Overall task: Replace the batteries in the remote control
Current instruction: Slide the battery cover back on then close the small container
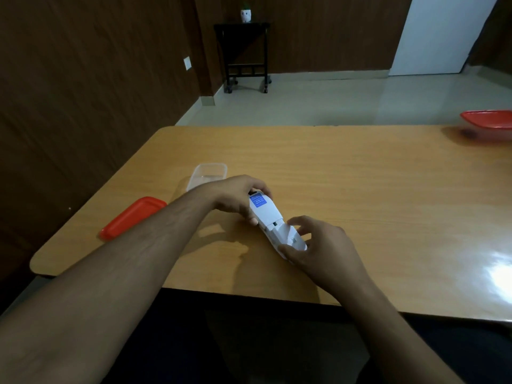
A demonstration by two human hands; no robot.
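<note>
- White remote control (267, 217) lies back-up on the desk (360, 189), near the front edge, left of centre, running diagonally from far-left to near-right.
- Blue label (258, 201) on its far end; battery cover (289, 236) at the near end sits lifted/askew, dark slot showing just above it. Can't tell whether batteries are inside.
- Left hand (238, 196) grips the remote's far end: fingers curled over the top and right side, thumb on the left side.
- Right hand (318, 245) at the near end: thumb and fingers curled round the cover area, pinching it from both sides.
- Both forearms bare, reaching in from the front edge.
- Clear plastic container (209, 174) just beyond the left hand, partly hidden by the wrist.
- Orange-red lid (133, 217) flat on the desk near the left edge, under the left forearm's line.
- Red tray (490, 121) at the far right corner, cut off by the frame.
- Beyond the desk: pale floor, dark wood walls, black wheeled stand (245, 56) w/ a small white pot (245, 15) on top.
</note>
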